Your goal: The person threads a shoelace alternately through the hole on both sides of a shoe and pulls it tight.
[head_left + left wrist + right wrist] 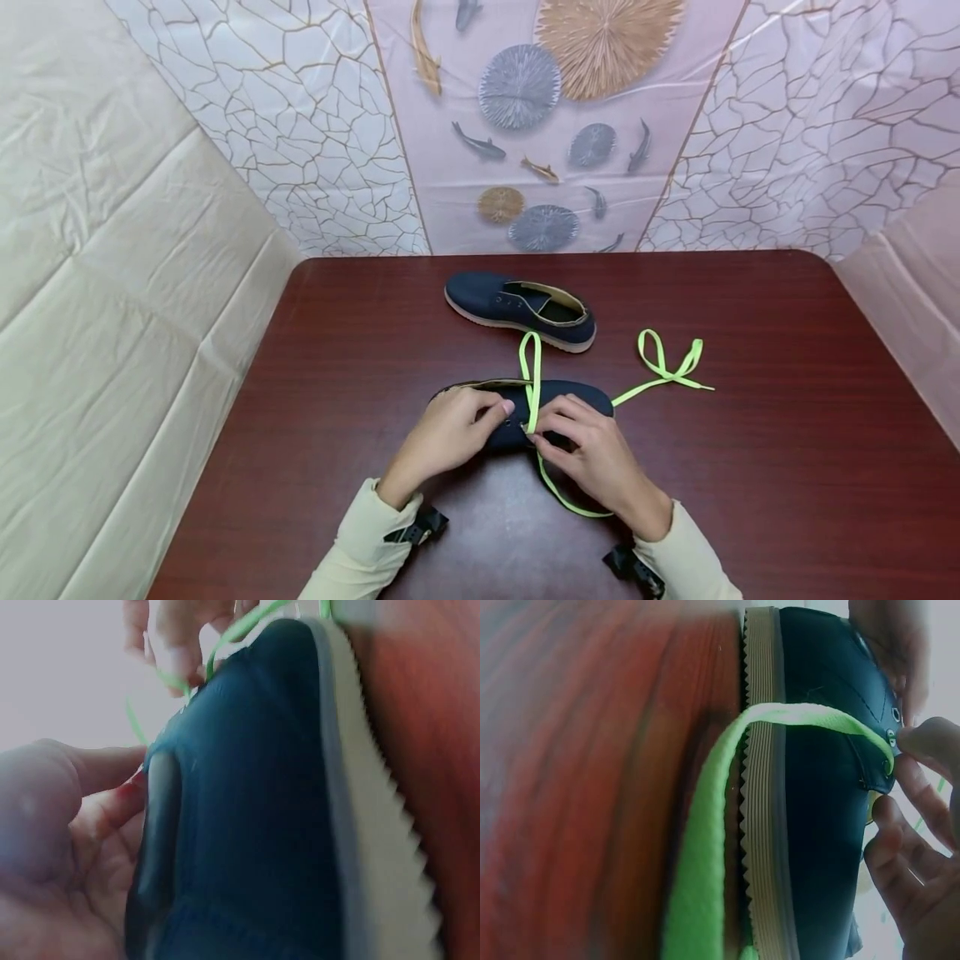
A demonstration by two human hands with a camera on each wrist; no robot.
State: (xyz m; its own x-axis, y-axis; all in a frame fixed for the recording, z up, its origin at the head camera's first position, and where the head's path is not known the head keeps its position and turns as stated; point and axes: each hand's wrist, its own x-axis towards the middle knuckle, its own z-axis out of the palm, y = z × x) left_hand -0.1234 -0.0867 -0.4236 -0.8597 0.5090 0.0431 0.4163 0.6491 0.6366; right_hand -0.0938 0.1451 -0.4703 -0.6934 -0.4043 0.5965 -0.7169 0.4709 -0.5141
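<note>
A dark navy shoe (577, 392) lies on the table, toe to the right, with a neon-green shoelace (534, 410) at its front eyelets. My left hand (450, 429) grips the shoe beside its opening, thumb and fingers at the edge. My right hand (596, 446) pinches at the lace by the eyelets, its fingertips right against the upper. In the right wrist view, one length of the lace (712, 810) comes out of an eyelet and drapes over the side and sole. Another part loops up toward the far shoe.
A matching navy shoe (480, 296), with no lace in its visible eyelets, stands behind, toe to the left. One end of the lace (663, 379) lies curled on the brown table (787, 467), right of the toe. Patterned cloth (337, 125) hangs behind the table.
</note>
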